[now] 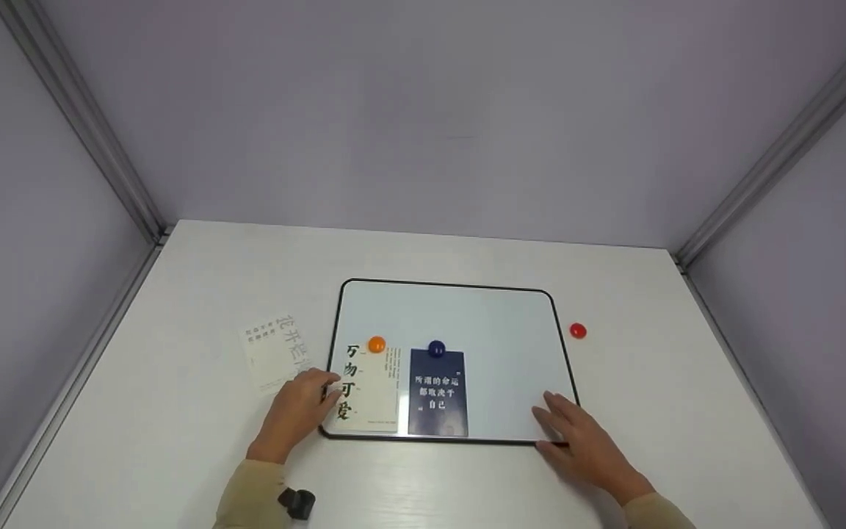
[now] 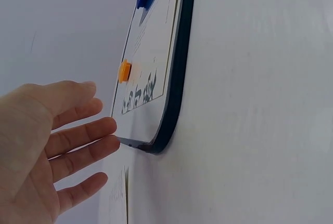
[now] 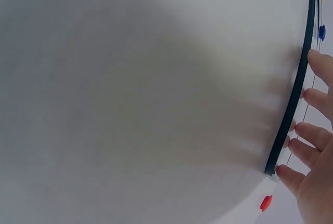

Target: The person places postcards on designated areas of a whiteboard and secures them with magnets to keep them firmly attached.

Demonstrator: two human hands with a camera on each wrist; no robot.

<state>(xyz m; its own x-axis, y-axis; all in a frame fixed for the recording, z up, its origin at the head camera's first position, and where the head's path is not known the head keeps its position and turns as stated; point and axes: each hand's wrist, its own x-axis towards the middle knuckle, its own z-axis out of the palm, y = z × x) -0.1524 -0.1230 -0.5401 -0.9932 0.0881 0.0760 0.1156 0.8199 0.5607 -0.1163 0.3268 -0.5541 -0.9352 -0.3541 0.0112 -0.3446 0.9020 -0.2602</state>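
A whiteboard (image 1: pixel 511 338) with a black frame lies flat on the table. An orange magnet (image 1: pixel 377 344) sits at the top of a cream card (image 1: pixel 375 389) with large characters on the board's left part. Beside it, a dark blue magnet (image 1: pixel 436 349) sits at the top of a navy card (image 1: pixel 438 419). My left hand (image 1: pixel 298 408) is by the board's left edge, fingers extended and holding nothing, as the left wrist view shows. Over the lower right corner is my right hand (image 1: pixel 577 441), its fingers spread and nothing gripped.
A loose pale card (image 1: pixel 272 356) lies on the white table (image 1: pixel 195 294) left of the board, next to the left hand. A red magnet (image 1: pixel 578 330) lies on the table right of the board. Grey walls (image 1: pixel 423 132) enclose the back and sides.
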